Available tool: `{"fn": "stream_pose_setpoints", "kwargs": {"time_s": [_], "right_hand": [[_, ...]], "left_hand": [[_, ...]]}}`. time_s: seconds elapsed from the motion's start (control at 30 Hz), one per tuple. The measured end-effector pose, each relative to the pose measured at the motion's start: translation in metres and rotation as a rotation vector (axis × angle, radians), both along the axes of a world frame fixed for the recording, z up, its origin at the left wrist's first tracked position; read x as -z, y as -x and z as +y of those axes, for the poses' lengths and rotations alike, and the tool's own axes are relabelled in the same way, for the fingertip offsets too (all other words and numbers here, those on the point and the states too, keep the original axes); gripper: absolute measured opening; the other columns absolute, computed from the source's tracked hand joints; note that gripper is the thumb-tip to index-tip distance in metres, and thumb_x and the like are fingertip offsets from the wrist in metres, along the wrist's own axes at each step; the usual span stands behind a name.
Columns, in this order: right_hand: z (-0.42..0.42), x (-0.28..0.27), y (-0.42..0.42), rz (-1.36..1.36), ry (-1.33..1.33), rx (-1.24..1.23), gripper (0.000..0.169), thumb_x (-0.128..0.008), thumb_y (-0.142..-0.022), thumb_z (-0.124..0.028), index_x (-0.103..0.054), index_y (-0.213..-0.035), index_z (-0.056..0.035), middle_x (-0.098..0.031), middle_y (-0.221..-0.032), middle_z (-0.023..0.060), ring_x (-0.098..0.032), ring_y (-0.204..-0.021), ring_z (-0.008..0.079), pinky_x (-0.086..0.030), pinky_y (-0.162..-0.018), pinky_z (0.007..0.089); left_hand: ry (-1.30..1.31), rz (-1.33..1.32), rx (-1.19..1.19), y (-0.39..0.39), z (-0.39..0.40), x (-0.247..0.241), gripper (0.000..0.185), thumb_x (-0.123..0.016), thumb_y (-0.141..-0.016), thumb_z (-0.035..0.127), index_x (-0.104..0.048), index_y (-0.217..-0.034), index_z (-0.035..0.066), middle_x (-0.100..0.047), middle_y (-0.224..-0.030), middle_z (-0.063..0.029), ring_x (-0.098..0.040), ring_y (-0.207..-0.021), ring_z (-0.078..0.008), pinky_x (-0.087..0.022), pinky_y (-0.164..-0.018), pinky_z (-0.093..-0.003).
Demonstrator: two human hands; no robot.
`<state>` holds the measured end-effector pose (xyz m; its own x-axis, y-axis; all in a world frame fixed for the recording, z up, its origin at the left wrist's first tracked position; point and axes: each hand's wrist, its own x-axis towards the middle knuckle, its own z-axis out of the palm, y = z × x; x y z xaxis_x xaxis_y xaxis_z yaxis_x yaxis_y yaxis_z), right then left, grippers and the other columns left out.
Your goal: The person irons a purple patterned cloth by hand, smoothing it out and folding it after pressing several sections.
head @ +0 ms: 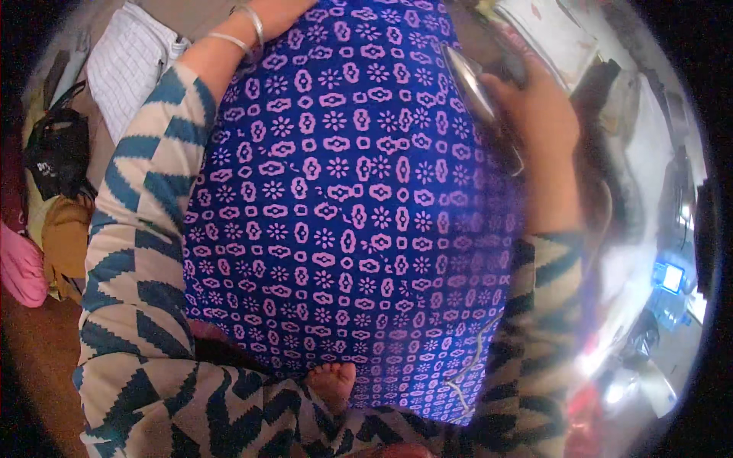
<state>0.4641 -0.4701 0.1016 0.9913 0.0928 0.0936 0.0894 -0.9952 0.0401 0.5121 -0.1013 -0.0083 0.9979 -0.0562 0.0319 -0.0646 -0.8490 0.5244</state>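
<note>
A blue cloth printed with pink motifs (pixel 343 189) lies spread out in front of me. My left hand (pixel 280 20), with bangles at the wrist, rests at the cloth's upper left edge; its fingertips are cut off by the picture's top. At the cloth's upper right edge my right hand (pixel 529 94) is closed round the handle of a clothes iron, whose shiny metal soleplate edge (pixel 472 83) is turned to the cloth. The iron looks tilted and partly blurred. A thin pale cord or thread (pixel 478 349) lies on the cloth's lower right part.
Folded white checked cloth (pixel 129 63) lies at the upper left, above a black bag (pixel 60 151) and a brown cloth (pixel 67 226). Pink fabric (pixel 22 269) is at the far left. A bare foot (pixel 332 380) touches the cloth's lower edge. White fabric (pixel 550 34) lies upper right.
</note>
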Motion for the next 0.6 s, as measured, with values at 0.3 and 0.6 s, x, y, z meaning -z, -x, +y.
{"fn": "stream_pose_setpoints", "kwargs": {"time_s": [0.3, 0.6], "right_hand": [[-0.007, 0.003, -0.005, -0.019, -0.009, -0.003, 0.062, -0.068, -0.072, -0.057, -0.061, -0.113, -0.0112, -0.067, -0.102, 0.0183, -0.065, -0.094, 0.0363, -0.051, -0.079, 0.0446], [0.038, 0.004, 0.029, 0.057, -0.118, -0.592, 0.050, -0.077, -0.065, -0.050, -0.066, -0.095, -0.0120, -0.069, -0.086, 0.0131, -0.068, -0.080, 0.0308, -0.052, -0.067, 0.0408]], "left_hand": [[0.061, 0.313, -0.077, 0.014, 0.011, -0.033, 0.041, -0.058, -0.086, 0.044, -0.068, -0.093, 0.004, -0.068, -0.085, -0.0190, -0.065, -0.082, -0.0297, -0.049, -0.076, -0.0386], [-0.201, -0.233, -0.221, 0.016, -0.022, -0.010, 0.024, -0.050, -0.091, 0.025, -0.056, -0.103, 0.005, -0.064, -0.094, -0.0231, -0.061, -0.088, -0.0408, -0.048, -0.078, -0.0459]]}}
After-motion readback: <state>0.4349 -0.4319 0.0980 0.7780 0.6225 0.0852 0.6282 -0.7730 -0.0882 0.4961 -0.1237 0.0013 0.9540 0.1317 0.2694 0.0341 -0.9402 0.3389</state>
